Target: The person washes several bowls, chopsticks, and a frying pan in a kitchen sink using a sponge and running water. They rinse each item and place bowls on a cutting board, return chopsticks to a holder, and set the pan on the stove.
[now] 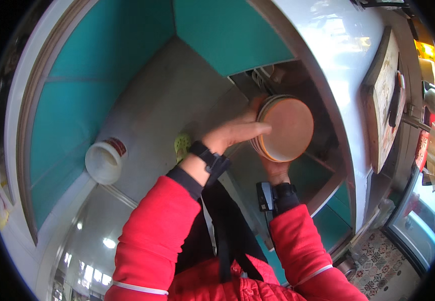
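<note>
A stack of round plates or shallow bowls with orange rims is in front of me, just outside an open lower cabinet. My left hand grips the stack's left side, its thumb over the rim of the top piece and its fingers hidden behind. Under the near edge of the stack is my right hand, its palm and fingers mostly covered by the plates. How many pieces are stacked cannot be told. Coiled cable or tubing shows inside the cabinet, behind the stack.
A white plastic bucket lies or stands by teal cabinets at the left. Above the open cabinet runs a glossy white countertop, with a wooden cutting board and a dark-handled knife on it. A green clog is on the grey floor.
</note>
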Demonstrator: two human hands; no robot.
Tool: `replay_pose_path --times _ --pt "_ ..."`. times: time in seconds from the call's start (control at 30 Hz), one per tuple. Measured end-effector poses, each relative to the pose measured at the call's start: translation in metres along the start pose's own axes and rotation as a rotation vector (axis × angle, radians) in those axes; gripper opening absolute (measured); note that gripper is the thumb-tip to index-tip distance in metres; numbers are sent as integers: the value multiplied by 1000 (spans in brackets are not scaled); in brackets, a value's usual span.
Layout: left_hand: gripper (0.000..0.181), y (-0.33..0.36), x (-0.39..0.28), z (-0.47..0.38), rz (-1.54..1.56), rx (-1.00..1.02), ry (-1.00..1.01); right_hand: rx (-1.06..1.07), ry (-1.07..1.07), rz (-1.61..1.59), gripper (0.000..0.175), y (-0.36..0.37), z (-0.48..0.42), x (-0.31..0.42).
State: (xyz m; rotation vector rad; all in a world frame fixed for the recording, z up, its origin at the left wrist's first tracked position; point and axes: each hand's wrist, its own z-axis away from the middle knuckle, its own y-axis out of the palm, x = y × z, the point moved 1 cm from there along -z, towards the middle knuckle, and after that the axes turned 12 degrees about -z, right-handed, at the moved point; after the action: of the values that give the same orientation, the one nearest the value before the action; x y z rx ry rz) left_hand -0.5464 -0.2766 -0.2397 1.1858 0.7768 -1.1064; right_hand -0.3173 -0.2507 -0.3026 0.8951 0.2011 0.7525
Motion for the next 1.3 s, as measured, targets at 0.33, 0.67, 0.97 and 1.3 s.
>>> replay_pose_path --times 0.33,0.67,0.97,1.3 --pt "54 38 46 -147 -329 173 95 121 -110 -69 66 -7 -45 69" --pt "51 54 41 -157 -471 236 -42 -86 -269 -220 45 -45 -71 93" --pt "49 -18 96 28 -311 88 -221 -352 -301 86 35 46 15 34" --pt "16 -173 75 501 -966 -233 -1293 -746 -176 1361 34 55 292 83"
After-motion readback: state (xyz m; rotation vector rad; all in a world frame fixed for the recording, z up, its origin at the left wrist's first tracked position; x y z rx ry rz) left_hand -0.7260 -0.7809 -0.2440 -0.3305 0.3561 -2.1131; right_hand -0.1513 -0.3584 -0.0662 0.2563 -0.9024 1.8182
